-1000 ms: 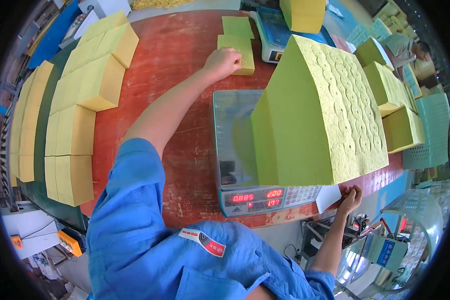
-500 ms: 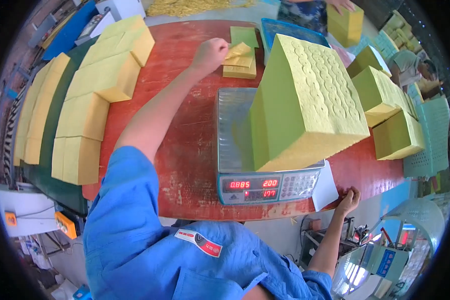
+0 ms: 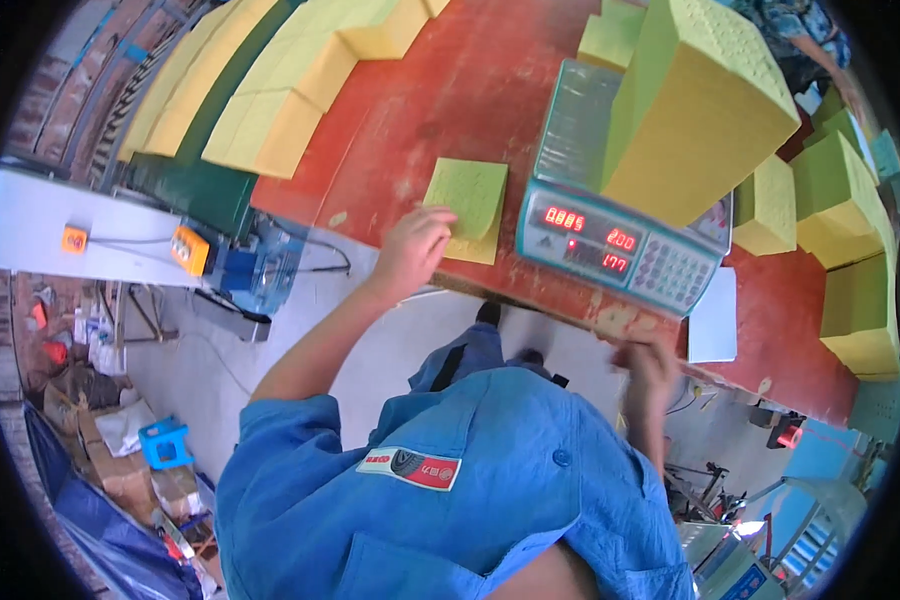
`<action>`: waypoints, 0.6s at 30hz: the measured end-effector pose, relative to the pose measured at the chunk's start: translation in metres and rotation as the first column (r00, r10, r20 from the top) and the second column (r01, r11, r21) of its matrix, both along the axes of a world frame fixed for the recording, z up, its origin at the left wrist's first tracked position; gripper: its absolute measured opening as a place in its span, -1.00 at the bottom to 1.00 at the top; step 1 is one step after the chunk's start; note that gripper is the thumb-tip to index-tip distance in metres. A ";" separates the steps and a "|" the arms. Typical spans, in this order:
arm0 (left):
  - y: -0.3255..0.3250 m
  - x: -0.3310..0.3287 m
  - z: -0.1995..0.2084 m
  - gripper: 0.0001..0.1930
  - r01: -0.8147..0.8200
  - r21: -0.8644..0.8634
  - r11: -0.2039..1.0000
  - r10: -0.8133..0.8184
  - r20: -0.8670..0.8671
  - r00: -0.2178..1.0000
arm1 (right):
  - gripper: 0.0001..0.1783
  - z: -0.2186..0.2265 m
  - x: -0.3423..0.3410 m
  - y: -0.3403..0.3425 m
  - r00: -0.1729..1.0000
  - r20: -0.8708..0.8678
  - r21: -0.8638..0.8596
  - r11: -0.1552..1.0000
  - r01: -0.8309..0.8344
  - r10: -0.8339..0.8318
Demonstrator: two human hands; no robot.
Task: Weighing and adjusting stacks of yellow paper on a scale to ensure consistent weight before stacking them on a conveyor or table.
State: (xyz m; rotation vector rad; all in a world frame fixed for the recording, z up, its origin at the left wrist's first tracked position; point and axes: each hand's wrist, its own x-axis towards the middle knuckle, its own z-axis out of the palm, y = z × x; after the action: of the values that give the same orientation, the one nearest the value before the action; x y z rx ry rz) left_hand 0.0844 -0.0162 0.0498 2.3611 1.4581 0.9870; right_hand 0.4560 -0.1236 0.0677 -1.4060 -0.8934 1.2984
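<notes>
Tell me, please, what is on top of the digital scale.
A tall yellow block stands on the digital scale, leaving the platform's left part in view; the surface beneath it cannot be seen.

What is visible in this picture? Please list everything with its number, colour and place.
table: one, red, centre
scale: one, teal, on table
tall stack: one, yellow, on scale
thin stack: one, yellow-green, left of scale
sheet: one, white, right of scale
left-side stacks: several, yellow, upper left
other stacks: several, yellow, top and right
wired boxes: two, orange, left
plastic item: one, blue, lower left
clutter: count unclear, mixed, lower corners
co-worker's arm: one, bare, upper right
shirt: one, blue, lower centre
left hand: one, bare, at thin stack
right hand: one, bare, near table edge
</notes>
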 end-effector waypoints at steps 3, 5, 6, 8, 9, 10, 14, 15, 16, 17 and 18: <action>-0.049 0.009 -0.012 -0.92 -0.029 0.030 0.999 0.032 -0.103 0.994 | -0.75 -0.014 -0.063 0.004 0.829 -0.223 -0.095 0.835 -0.542 0.513; -0.067 0.009 -0.019 -0.85 -0.087 0.057 0.995 0.094 -0.125 0.988 | -0.70 -0.040 -0.091 0.004 0.752 -0.262 -0.109 0.756 -0.645 0.605; -0.072 0.010 -0.020 -0.85 -0.085 0.055 0.995 0.092 -0.120 0.988 | -0.65 -0.048 -0.100 0.005 0.731 -0.282 -0.120 0.733 -0.670 0.622; -0.086 0.012 -0.022 -0.80 -0.271 0.076 0.960 0.276 -0.064 0.959 | -0.61 -0.060 -0.111 0.007 0.708 -0.304 -0.131 0.708 -0.694 0.638; -0.091 0.010 -0.025 -0.80 -0.271 0.075 0.960 0.275 -0.064 0.959 | -0.58 -0.063 -0.115 0.007 0.715 -0.303 -0.148 0.710 -0.689 0.630; -0.094 0.009 -0.033 -0.76 -0.497 -0.130 0.858 0.513 0.167 0.842 | -0.56 -0.066 -0.118 0.007 0.726 -0.301 -0.165 0.716 -0.679 0.619; -0.083 -0.010 -0.058 -0.62 0.023 -0.802 0.597 0.785 0.590 0.187 | -0.54 -0.072 -0.131 0.011 0.790 -0.382 -0.261 0.764 -0.590 0.480; -0.078 -0.010 -0.062 -0.63 0.112 -0.788 0.605 0.779 0.615 0.120 | -0.53 -0.072 -0.135 0.015 0.784 -0.409 -0.261 0.764 -0.590 0.467; -0.075 -0.013 -0.066 -0.63 0.146 -0.788 0.598 0.778 0.614 0.130 | -0.52 -0.072 -0.139 0.017 0.782 -0.436 -0.264 0.767 -0.585 0.446; -0.073 -0.018 -0.068 -0.66 0.122 -0.809 0.576 0.783 0.588 0.204 | -0.52 -0.072 -0.141 0.021 0.803 -0.423 -0.279 0.782 -0.557 0.421; -0.075 -0.022 -0.069 -0.69 0.084 -0.828 0.555 0.786 0.555 0.272 | -0.51 -0.071 -0.145 0.025 0.782 -0.454 -0.254 0.779 -0.574 0.428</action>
State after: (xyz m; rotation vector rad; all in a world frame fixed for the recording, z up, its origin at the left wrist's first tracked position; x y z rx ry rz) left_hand 0.0627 -0.0916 -0.0197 0.4816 1.4607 1.1644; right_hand 0.3114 -0.0991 -0.0036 -1.1588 -0.8115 2.1812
